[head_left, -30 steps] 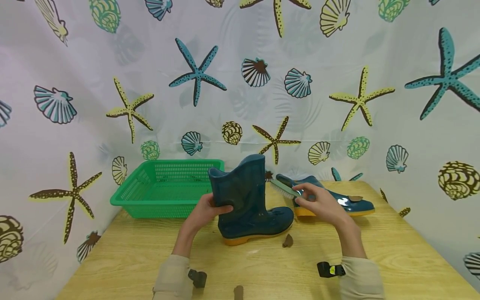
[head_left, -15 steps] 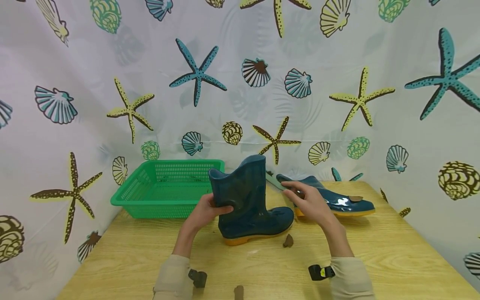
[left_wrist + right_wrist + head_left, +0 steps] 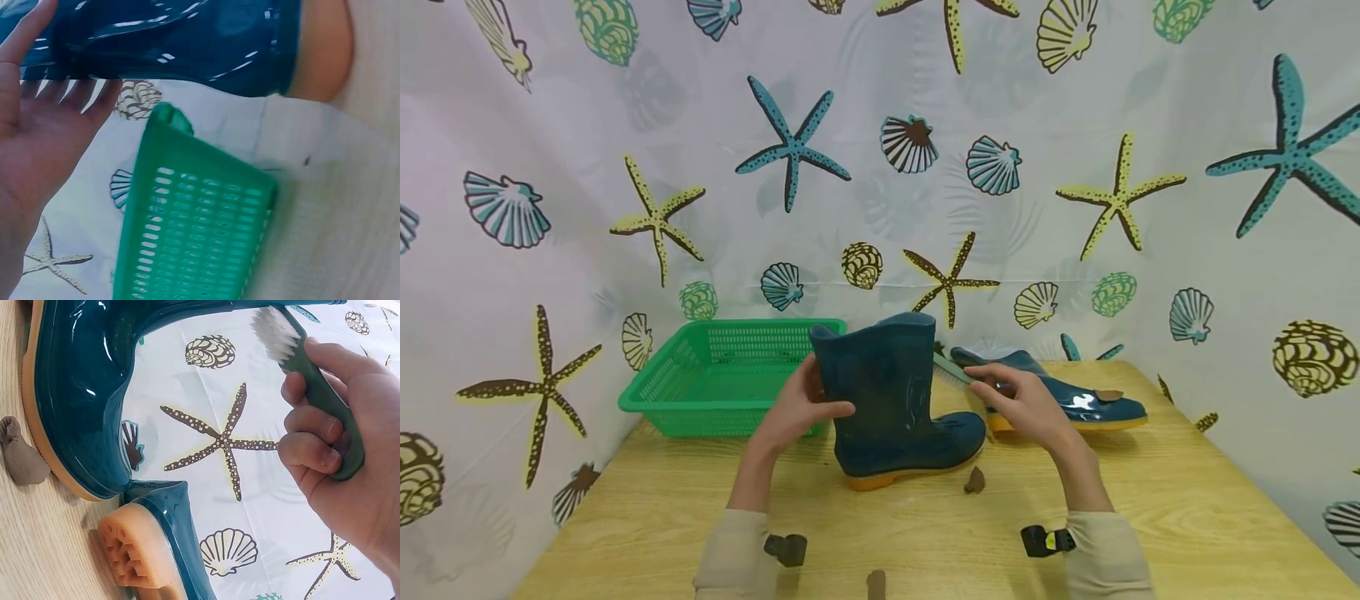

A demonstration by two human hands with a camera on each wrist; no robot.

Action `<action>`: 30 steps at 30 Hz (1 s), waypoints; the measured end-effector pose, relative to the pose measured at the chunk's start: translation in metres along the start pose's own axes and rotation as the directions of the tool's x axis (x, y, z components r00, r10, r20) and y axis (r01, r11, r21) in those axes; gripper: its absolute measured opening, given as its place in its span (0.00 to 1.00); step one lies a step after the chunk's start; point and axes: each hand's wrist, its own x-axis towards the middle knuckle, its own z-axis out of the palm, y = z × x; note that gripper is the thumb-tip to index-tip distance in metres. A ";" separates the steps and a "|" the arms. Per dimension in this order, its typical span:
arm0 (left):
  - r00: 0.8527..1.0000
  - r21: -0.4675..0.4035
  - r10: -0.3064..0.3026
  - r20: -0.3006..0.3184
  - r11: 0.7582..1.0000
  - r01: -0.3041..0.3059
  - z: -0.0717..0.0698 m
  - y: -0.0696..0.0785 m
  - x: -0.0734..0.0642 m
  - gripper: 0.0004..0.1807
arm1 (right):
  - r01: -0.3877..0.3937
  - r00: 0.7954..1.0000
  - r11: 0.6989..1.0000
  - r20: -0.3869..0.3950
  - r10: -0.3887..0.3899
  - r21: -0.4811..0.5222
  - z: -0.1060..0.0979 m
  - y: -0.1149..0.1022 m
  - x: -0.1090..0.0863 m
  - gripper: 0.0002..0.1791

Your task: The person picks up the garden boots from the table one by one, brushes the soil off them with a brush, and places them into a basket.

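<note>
A dark blue rubber boot [image 3: 883, 417] with an orange sole stands upright on the wooden table, toe to the right. My left hand [image 3: 793, 408] holds its shaft from the left, thumb [image 3: 25, 31] across the near side and fingers partly hidden behind. In my right hand [image 3: 1018, 402] is a green scrub brush [image 3: 325, 394], gripped by its handle. The brush's white bristles [image 3: 275, 331] overlap the edge of the shaft in the right wrist view; in the head view the brush head is at the shaft's right edge.
Another blue boot [image 3: 1060, 400] lies on its side at the right, a brown clump [image 3: 1108, 395] on it. More brown clumps lie near the upright boot's toe [image 3: 975, 481] and at the table's front [image 3: 876, 583]. A green basket [image 3: 707, 407] stands behind left, before a shell-patterned curtain [image 3: 880, 208].
My right hand has moved left with the brush, bringing it to the shaft. My left hand has shifted up along the shaft, and the boot's top has turned slightly.
</note>
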 end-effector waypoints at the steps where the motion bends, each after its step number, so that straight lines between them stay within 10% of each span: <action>1: 0.999 -0.014 0.024 -0.031 1.000 -0.024 -0.002 0.003 0.000 0.44 | 0.002 1.000 1.000 0.002 -0.002 0.000 0.000 0.000 0.000 0.22; 6: 0.951 -0.004 0.179 -0.254 0.983 -0.186 -0.005 0.012 -0.001 0.39 | 0.007 1.000 1.000 0.019 -0.007 0.008 0.002 0.002 0.000 0.21; 13: 0.768 0.151 0.428 -0.476 0.900 -0.408 -0.001 0.029 -0.003 0.26 | 0.027 0.998 0.999 0.057 -0.028 0.018 0.003 0.005 0.000 0.18; 15: 0.791 0.192 0.414 -0.451 0.910 -0.367 0.001 0.033 -0.004 0.25 | 0.034 0.996 0.999 0.082 -0.036 0.032 0.005 0.006 0.001 0.18; 18: 0.900 0.239 0.262 -0.349 0.953 -0.184 0.013 0.034 -0.004 0.29 | 0.032 0.993 0.997 0.115 -0.039 0.064 0.010 0.006 0.003 0.17; 20: 0.947 0.291 0.154 -0.281 0.954 -0.069 0.024 0.031 0.000 0.33 | 0.023 0.991 0.998 0.128 -0.031 0.064 0.014 0.006 0.005 0.18; 23: 0.960 0.337 0.092 -0.266 0.942 0.003 0.037 0.030 0.005 0.37 | 0.014 0.991 1.000 0.132 -0.017 0.027 0.022 0.007 0.008 0.18; 30: 0.948 0.506 0.169 -0.271 0.862 -0.009 0.044 0.036 0.007 0.34 | 0.058 0.994 0.998 0.098 -0.056 -0.025 0.025 0.003 0.009 0.15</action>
